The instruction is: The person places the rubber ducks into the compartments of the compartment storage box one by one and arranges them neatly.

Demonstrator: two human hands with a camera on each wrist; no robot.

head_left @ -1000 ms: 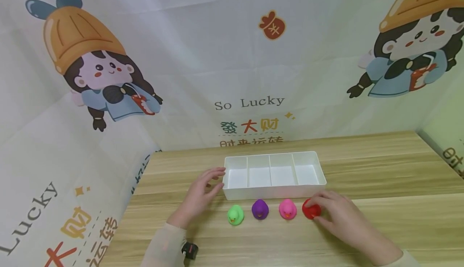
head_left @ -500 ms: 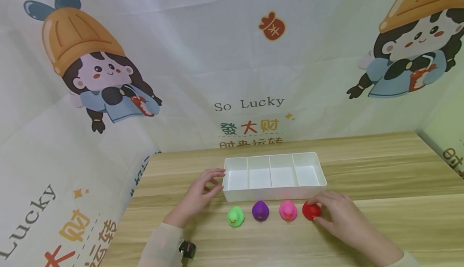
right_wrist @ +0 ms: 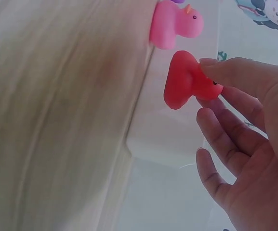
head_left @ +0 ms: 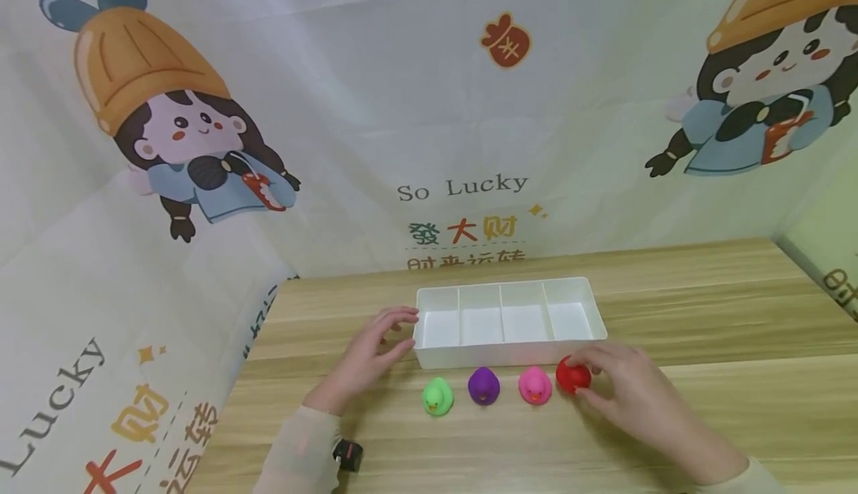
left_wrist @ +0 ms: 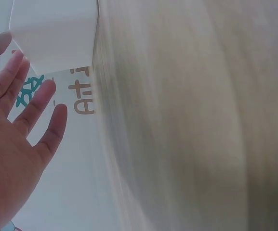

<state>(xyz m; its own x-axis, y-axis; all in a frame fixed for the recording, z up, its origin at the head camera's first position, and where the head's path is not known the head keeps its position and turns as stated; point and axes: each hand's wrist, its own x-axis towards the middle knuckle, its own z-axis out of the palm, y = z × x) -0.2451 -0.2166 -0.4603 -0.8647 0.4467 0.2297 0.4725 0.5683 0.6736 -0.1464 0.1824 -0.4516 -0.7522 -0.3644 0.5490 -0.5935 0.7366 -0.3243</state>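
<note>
A red rubber duck (head_left: 572,376) is pinched by its head between the thumb and fingers of my right hand (head_left: 630,390). In the right wrist view the red duck (right_wrist: 181,81) hangs off the table in front of the box's side. A white box (head_left: 509,354) with several compartments stands behind the row of ducks. My left hand (head_left: 365,356) has its fingers spread loosely, fingertips right at the box's left end. On the table in front of the box sit a green duck (head_left: 438,397), a purple duck (head_left: 484,387) and a pink duck (head_left: 535,386).
The wooden table (head_left: 704,315) reaches back to a printed cloth backdrop (head_left: 375,121). A small black object (head_left: 348,455) shows beside the left sleeve (head_left: 302,445). Low dividers split the box's inside into a row.
My right hand has lifted the red duck from the table, and it has moved slightly toward the box. The left hand stays at the box's end.
</note>
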